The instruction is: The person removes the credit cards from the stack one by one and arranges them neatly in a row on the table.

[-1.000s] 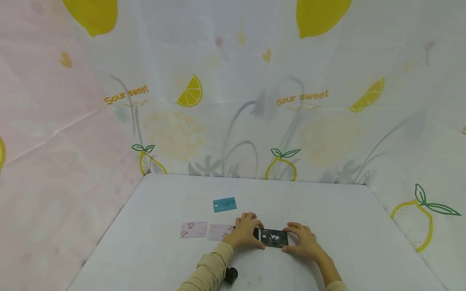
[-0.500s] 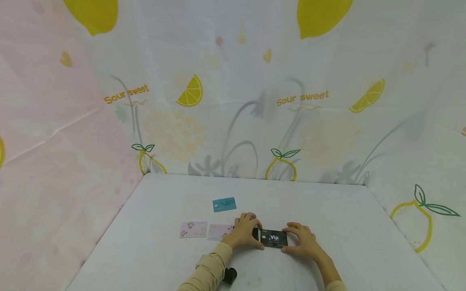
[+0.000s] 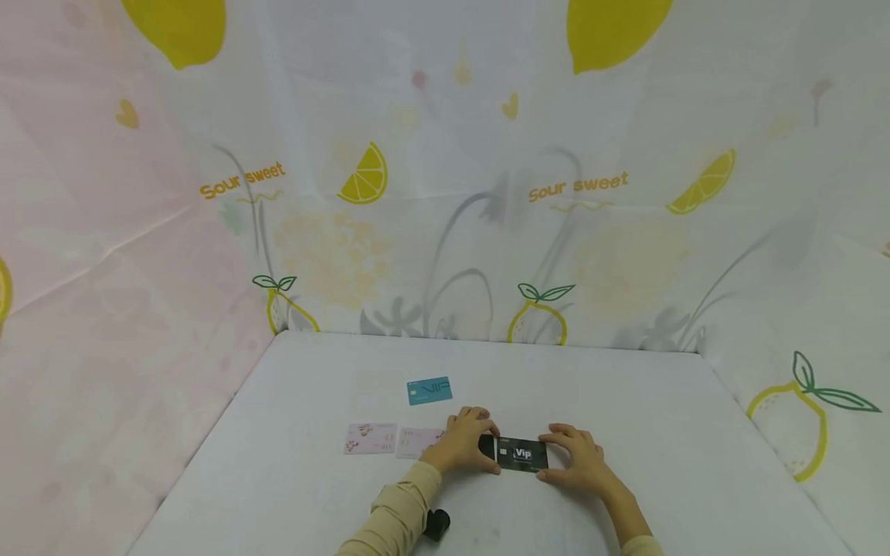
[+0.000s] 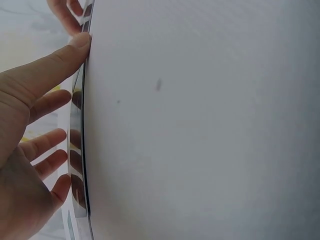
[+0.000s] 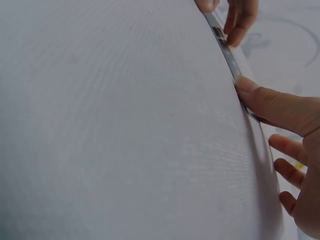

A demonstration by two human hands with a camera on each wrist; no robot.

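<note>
A black card with "Vip" on it (image 3: pixel 523 454) lies flat on the white table in the head view. My right hand (image 3: pixel 577 461) holds it by its right end, thumb at the near corner and index finger at the far one. Just left of it is another black card (image 3: pixel 488 446), mostly covered by my left hand (image 3: pixel 462 444). The left thumb and fingers span that card's near and far edges. A narrow gap separates the two black cards. In the left wrist view the left thumb (image 4: pixel 67 54) presses a card edge; in the right wrist view the right thumb (image 5: pixel 257 95) does likewise.
Two pink patterned cards, one at the row's left end (image 3: pixel 370 438) and one beside the left hand (image 3: pixel 417 442), lie in line with the black ones. A blue VIP card (image 3: pixel 429 391) lies behind. A small black object (image 3: pixel 437 525) is by the left sleeve (image 3: pixel 396 513).
The Vip card has shifted very slightly left, with my right hand still at its end. My left hand has edged slightly left too. The other cards stay where they were.
</note>
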